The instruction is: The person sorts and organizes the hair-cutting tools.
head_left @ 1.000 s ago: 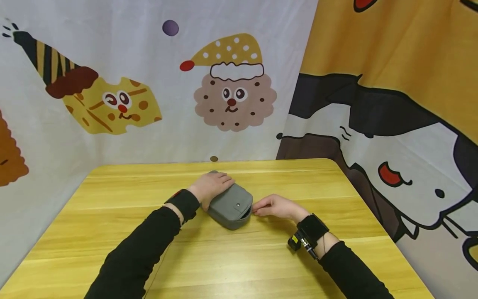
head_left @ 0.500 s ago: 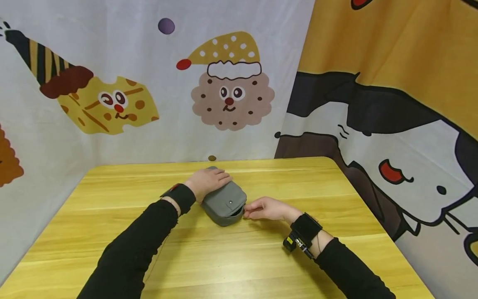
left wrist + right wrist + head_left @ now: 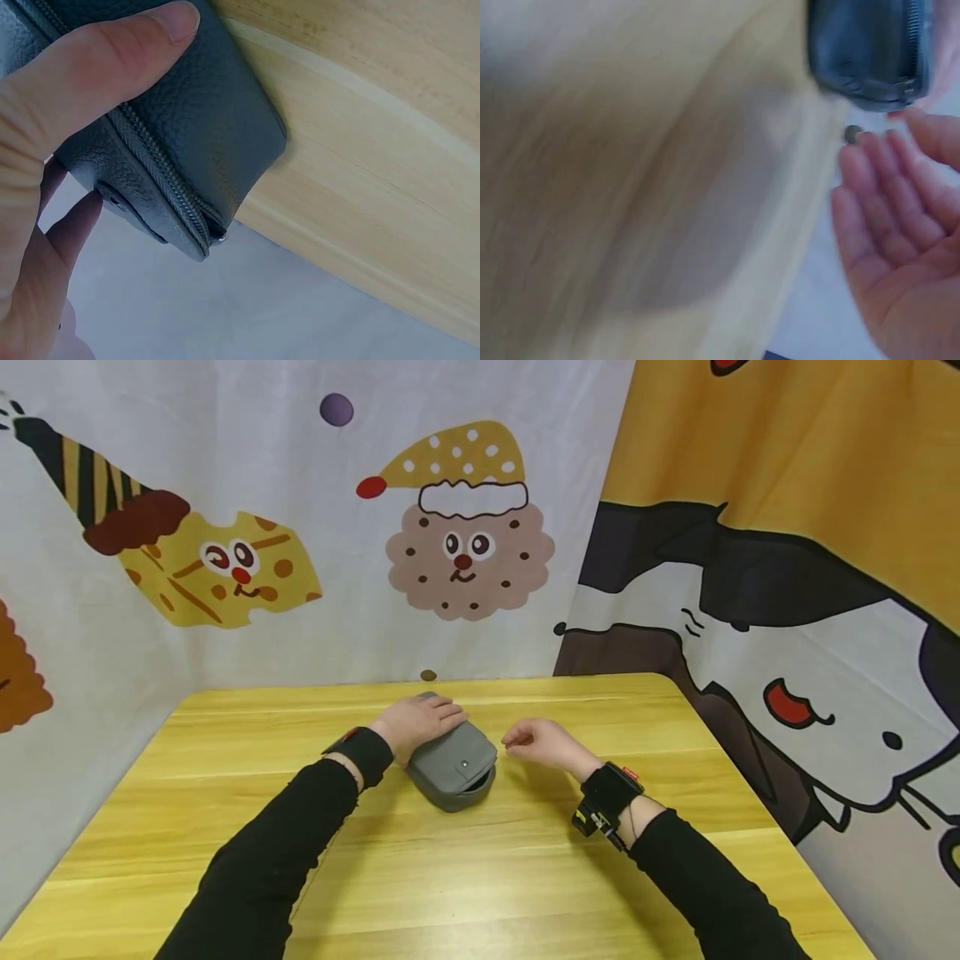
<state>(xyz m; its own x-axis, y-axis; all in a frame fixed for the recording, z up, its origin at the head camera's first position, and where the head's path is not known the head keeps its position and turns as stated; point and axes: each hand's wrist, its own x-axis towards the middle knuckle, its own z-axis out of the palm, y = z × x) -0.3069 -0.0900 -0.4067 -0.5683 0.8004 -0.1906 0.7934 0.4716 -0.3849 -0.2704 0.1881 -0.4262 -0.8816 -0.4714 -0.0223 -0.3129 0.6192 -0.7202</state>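
Observation:
A grey leather-like zip pouch (image 3: 452,762) lies on the table, its flap fastened by a small round stud. At the near right corner, the zipped edge gapes a little. My left hand (image 3: 414,727) grips the pouch's far left part, fingers over the top. In the left wrist view, the thumb of my left hand (image 3: 90,79) presses one side of the pouch (image 3: 202,112) beside the zip. Just right of the pouch, my right hand (image 3: 547,745) is raised with loosely bent fingers. The right wrist view shows its palm (image 3: 907,277) with nothing visible in it, near the zip end (image 3: 907,86).
The wooden table (image 3: 465,877) has a rounded far edge close to a cartoon-printed curtain (image 3: 330,643). More printed curtain (image 3: 832,718) hangs along the right side. Each wrist wears a black band, the right one (image 3: 611,792) with a small device.
My right hand has left the pouch's near right corner and moved up and away to the far side. The pouch and left hand shifted slightly left in view, then stayed put.

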